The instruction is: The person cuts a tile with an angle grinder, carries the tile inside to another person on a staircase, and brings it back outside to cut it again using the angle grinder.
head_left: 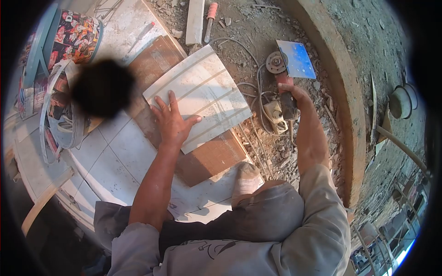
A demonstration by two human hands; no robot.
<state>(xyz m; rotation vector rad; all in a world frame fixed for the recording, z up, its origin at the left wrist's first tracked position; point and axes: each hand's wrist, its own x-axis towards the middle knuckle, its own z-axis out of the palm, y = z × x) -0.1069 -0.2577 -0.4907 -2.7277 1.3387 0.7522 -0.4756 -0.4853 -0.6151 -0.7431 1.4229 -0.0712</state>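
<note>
My left hand [172, 123] lies with fingers spread on a pale ribbed tile [214, 78], holding nothing. That tile rests askew on brown tiles or boards [214, 158] over the white tiled floor. To the right, my right hand [297, 94] is wrapped round the body of an angle grinder [289, 108]. The grinder's round disc [276, 62] points away from me, apart from the tile. Beside the disc is a blue and white plate [297, 60]; I cannot tell whether it is fixed to the grinder.
A grey cable [259, 87] loops over rubble next to the tile. Beyond lie a red-handled tool [211, 20], a pale strip [195, 23] and a screwdriver [142, 36]. Patterned buckets [76, 37] stand at left. A raised edge [343, 83] runs along the right. A dark blot hides part of the left.
</note>
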